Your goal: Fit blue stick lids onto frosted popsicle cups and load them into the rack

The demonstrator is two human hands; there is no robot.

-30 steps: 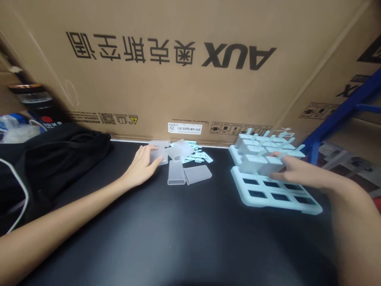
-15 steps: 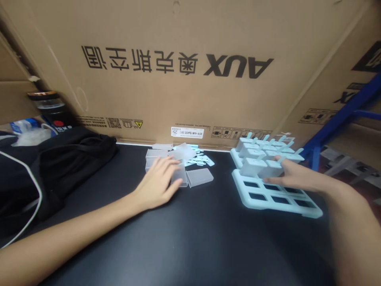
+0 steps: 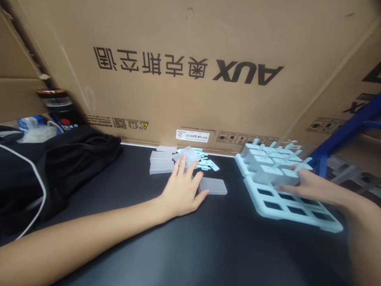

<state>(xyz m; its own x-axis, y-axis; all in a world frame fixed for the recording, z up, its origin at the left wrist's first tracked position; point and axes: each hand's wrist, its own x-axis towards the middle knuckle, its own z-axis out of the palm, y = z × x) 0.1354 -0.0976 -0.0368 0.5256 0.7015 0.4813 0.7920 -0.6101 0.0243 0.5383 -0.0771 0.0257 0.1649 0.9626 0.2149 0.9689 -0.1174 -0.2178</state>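
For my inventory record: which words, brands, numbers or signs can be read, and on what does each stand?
"奥克斯空调": large cardboard carton, upside down.
"AUX": same carton, upside down.
"KFR-46W/BpR3E (B1)": white label, upside down; small, reading uncertain.
"25": same label.
Yellow triangle sign, QR code, large cardboard carton: details too blurred.
"X": right-hand carton face, rest hidden.
Black bottle: lettering too blurred.
Fine print on cartons: too small.

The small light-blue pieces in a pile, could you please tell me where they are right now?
In the head view, the light-blue pieces lie just right of centre, beyond the left hand and in front of the large cardboard box.
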